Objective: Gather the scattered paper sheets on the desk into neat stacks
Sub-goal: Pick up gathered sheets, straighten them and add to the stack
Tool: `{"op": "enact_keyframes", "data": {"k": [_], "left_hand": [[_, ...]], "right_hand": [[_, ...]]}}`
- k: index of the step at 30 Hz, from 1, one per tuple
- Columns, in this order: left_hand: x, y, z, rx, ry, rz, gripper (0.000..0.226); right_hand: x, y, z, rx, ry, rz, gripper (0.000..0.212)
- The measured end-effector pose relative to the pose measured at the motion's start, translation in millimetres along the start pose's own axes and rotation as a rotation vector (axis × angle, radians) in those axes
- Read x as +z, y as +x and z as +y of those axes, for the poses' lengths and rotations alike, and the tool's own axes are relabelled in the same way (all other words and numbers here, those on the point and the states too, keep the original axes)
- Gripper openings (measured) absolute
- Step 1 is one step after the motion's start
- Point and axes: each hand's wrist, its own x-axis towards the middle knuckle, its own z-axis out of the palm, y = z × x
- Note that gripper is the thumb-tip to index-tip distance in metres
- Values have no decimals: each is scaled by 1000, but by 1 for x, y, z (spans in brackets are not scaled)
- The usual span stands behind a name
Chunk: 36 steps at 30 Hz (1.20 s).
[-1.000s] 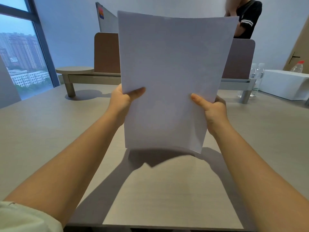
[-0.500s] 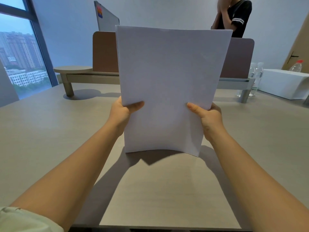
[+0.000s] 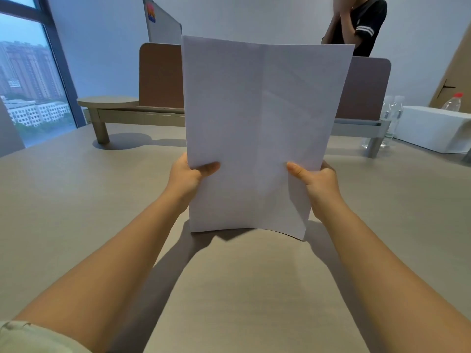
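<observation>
White paper sheets (image 3: 257, 128) stand upright on the tabletop (image 3: 76, 200), bottom edge touching or just above it, likely to knock the edges level. The left hand (image 3: 184, 178) pinches the left edge, thumb in front; the right hand (image 3: 319, 186) pinches the right edge likewise, other fingers hidden behind.

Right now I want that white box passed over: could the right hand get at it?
Probably not yet. The right hand grips the paper stack, so it isn't free, and the white box sits far off at the desk's right edge.
</observation>
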Motion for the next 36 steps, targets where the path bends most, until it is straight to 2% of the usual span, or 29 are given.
{"op": "enact_keyframes", "data": {"k": [5,8,10,17,21,23,25,29,31,33,36], "left_hand": [[4,30,5,-56,127,-40,20],[12,56,4,-188,94,-55,19],[19,70,-2,-306,2,-72,23],[23,98,-26,-598,203,-58,31],[24,99,-30,-755,328,-16,42],[26,97,-32,-826,378,-20,47],[25,100,-37,-910,391,-23,41],[21,114,-51,-976,420,-13,30],[19,121,-56,-963,443,3,29],[18,130,-62,-947,488,15,37],[18,144,-68,-927,582,31,48]], "right_hand": [[6,26,2,44,-51,-12,24],[11,54,10,131,67,-64,33],[15,74,18,190,59,-64,35],[23,120,49,487,-193,-147,39],[18,129,61,679,-320,-172,57],[16,128,63,765,-349,-193,47],[15,124,61,829,-337,-203,36],[21,133,68,842,-371,-158,39],[25,140,72,807,-421,-136,55],[29,148,82,769,-491,-137,66],[41,161,79,741,-600,-116,56]]}}
